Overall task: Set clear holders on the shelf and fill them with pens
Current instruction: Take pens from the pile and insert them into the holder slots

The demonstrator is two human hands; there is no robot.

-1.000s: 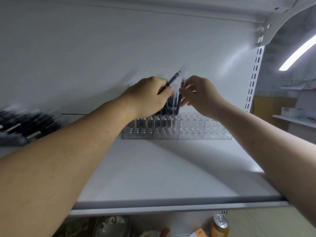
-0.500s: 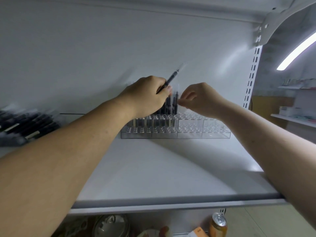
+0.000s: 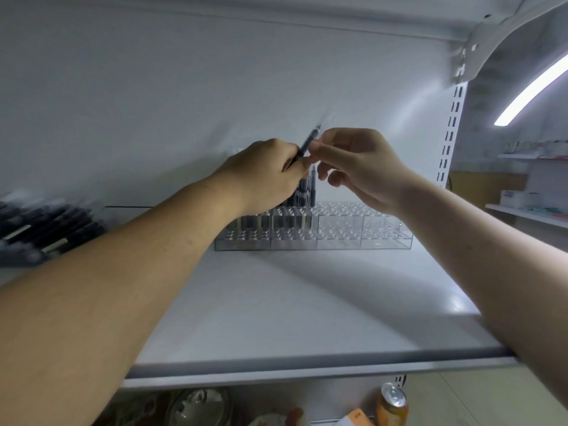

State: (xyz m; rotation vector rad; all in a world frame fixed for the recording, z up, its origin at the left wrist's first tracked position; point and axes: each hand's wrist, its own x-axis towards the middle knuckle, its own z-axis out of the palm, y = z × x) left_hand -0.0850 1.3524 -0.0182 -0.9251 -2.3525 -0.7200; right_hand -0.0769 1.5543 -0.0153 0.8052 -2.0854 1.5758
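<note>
Filling under way: holders (image 3: 338, 238) set at shelf (image 3: 276, 302) rear. Left half carries upright pens (image 3: 304, 192); right half shows none. Left hand (image 3: 264, 173) grip clamped on pen (image 3: 307, 142) above holders; right hand (image 3: 359, 167) grip pinching same pen. Spare stock (image 3: 46, 229) lies far left, still to load.

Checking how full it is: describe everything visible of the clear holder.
The clear holder is a long, low rack of see-through plastic, divided into four sections with rows of sockets. It sits flat on the shelf by the back wall. Dark pens stand upright in its left sections; the right sections look empty.
</note>
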